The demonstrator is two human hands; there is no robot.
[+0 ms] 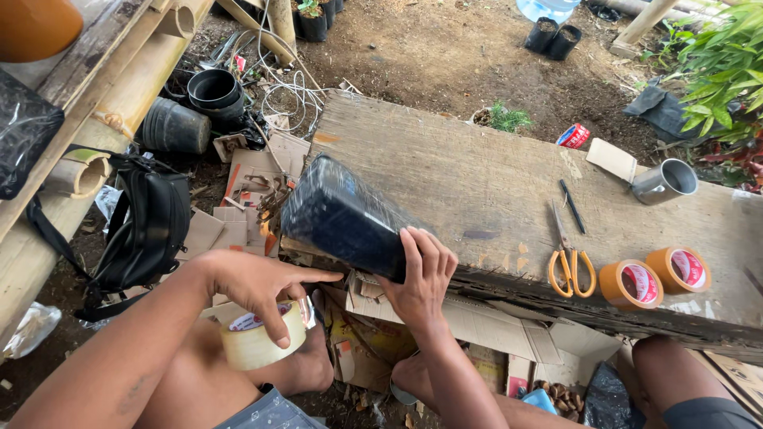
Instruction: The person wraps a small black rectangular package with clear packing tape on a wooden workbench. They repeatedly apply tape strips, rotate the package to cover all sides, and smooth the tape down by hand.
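A black box-shaped package, wrapped in clear glossy film, lies tilted over the near left corner of a weathered wooden plank table. My right hand presses against its near end with the fingers spread up the side. My left hand holds a roll of clear packing tape over my knee, index finger stretched toward the package's lower edge.
On the plank lie orange-handled scissors, a black pen, two brown tape rolls, a metal cup and a cardboard piece. Cardboard scraps litter the ground; black pots, a black bag and bamboo poles stand left.
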